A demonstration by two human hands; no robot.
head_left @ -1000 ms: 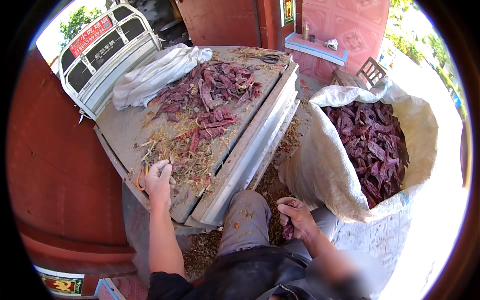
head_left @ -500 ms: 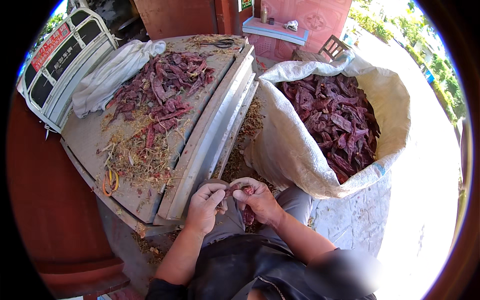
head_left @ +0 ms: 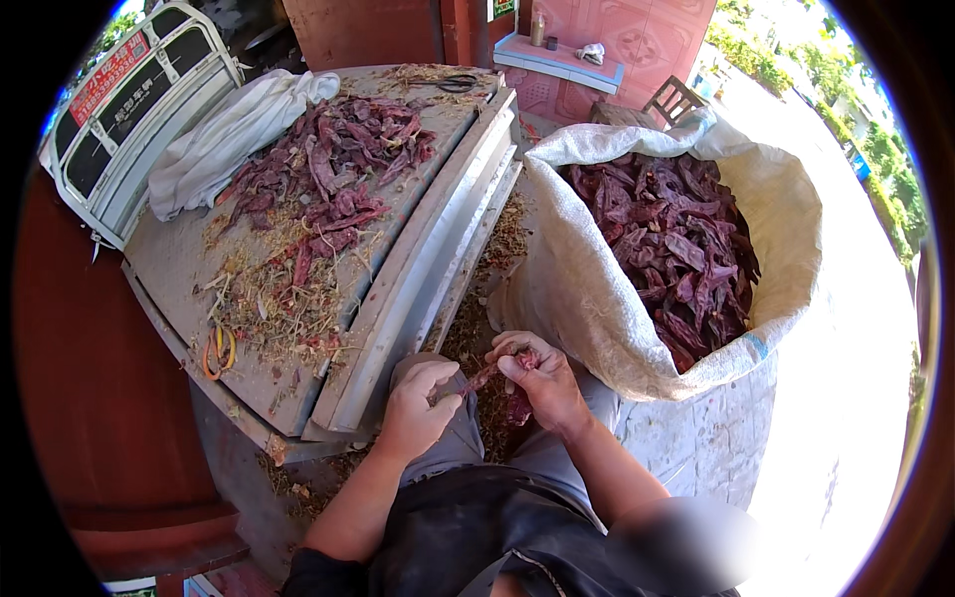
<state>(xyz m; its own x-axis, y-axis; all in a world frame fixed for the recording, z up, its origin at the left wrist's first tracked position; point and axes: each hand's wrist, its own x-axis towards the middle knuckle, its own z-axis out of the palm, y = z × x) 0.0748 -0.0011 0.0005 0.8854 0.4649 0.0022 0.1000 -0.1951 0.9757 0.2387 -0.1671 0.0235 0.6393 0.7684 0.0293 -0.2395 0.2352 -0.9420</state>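
My left hand (head_left: 423,408) is closed in a pinch on one end of a dried red pepper (head_left: 482,376) above my lap. My right hand (head_left: 537,388) grips the same pepper with curled fingers, a darker piece hanging below them. Orange-and-yellow handled scissors (head_left: 219,353) lie on the flatbed (head_left: 169,289) to my left, beside straw-like scraps (head_left: 274,308). A pile of dried red peppers (head_left: 338,159) lies farther back on the bed. At my right stands a wide white woven sack (head_left: 587,298), heaped inside with dried peppers (head_left: 671,239).
A crumpled white sack (head_left: 209,149) lies by the bed's metal frame (head_left: 109,169); dark scissors (head_left: 458,82) rest at its back. Beyond are a pink tiled ledge (head_left: 552,65) and wooden chair (head_left: 671,95). Scraps (head_left: 502,229) litter the ground between bed and sack.
My left hand has left the orange-handled scissors on the bed and come right to pinch the pepper. My right hand has moved up and left. The view has shifted, bringing the sack leftward.
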